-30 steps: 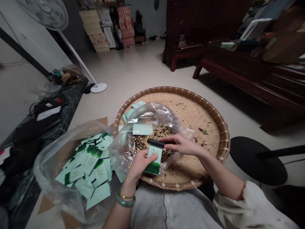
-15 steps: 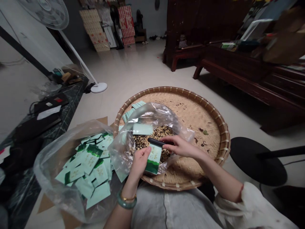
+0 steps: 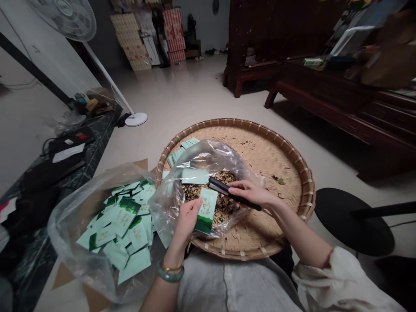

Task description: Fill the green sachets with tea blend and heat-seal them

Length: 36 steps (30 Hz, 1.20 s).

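My left hand (image 3: 186,218) is closed on a small pale-green packet (image 3: 206,210) with a dark green base, held upright over a clear plastic bag (image 3: 201,156) of dried loose tea (image 3: 224,177). My right hand (image 3: 251,193) grips a long black scoop (image 3: 224,188), its front end pointing left just above the packet's top. The bag lies in a wide round woven bamboo tray (image 3: 282,147) on my lap. A few green packets (image 3: 194,175) lie in the bag and on the tray behind it.
At my left a big clear bag (image 3: 81,203) holds several green packets (image 3: 125,229). A standing fan's base (image 3: 135,119) is on the floor beyond. Dark wooden furniture (image 3: 325,86) runs along the right, a black round stool (image 3: 354,219) stands beside the tray, and a dark counter (image 3: 48,173) lies left.
The scoop has tilted and slid out to the right, showing more of its length. My left hand has tipped the packet's top slightly left. The view shifted a little.
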Available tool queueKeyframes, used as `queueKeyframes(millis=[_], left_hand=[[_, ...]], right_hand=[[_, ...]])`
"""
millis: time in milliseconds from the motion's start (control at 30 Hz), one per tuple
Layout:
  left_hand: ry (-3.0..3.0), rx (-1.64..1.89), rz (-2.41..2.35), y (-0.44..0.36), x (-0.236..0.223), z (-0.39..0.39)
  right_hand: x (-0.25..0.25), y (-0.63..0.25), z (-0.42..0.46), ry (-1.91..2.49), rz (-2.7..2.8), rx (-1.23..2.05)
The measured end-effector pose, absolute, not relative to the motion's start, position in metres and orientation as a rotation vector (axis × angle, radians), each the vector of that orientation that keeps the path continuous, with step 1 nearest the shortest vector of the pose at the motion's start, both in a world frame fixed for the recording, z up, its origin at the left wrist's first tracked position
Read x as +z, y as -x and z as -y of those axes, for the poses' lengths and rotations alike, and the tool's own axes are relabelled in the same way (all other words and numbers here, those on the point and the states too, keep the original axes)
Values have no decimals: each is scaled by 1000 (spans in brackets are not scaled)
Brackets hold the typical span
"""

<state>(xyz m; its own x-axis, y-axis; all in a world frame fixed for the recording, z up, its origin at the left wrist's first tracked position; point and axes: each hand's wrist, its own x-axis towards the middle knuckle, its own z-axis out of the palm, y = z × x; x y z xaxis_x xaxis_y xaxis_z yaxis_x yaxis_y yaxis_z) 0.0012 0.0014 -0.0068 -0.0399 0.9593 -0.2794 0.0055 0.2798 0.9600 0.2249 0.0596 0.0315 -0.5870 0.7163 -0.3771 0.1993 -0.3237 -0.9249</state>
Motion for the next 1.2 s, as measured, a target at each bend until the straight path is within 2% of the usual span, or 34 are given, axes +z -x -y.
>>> queueKeyframes(millis=[133, 333, 567, 667, 733, 900, 1000, 1067, 1200], left_hand=[[-1040, 965, -1356, -2, -3, -2], [-1079, 940, -1357, -4, 1, -2], [-1073, 950, -1333, -4, 3, -2], [-1053, 988, -1352, -1, 2, -3], [-1038, 1036, -1382, 2, 1, -3], [-1047, 1042, -1393, 6, -1, -4], [-1048, 1009, -1364, 3, -3, -2], [-1060, 972, -1342, 1, -3, -2], [-1157, 898, -1312, -3, -1, -1]], right_hand=[[33, -221, -57, 1263, 1741, 1812], [35, -210, -53, 1159, 1976, 1539], [38, -211, -52, 1167, 1781, 1861], [35, -216, -56, 1226, 1787, 1812], [28, -221, -61, 1346, 1877, 1552], [2, -227, -77, 1667, 2167, 540], [-4, -219, -76, 1736, 2182, 211], [-1, -209, -70, 1648, 2143, 202], [9, -183, -57, 1282, 2109, 662]])
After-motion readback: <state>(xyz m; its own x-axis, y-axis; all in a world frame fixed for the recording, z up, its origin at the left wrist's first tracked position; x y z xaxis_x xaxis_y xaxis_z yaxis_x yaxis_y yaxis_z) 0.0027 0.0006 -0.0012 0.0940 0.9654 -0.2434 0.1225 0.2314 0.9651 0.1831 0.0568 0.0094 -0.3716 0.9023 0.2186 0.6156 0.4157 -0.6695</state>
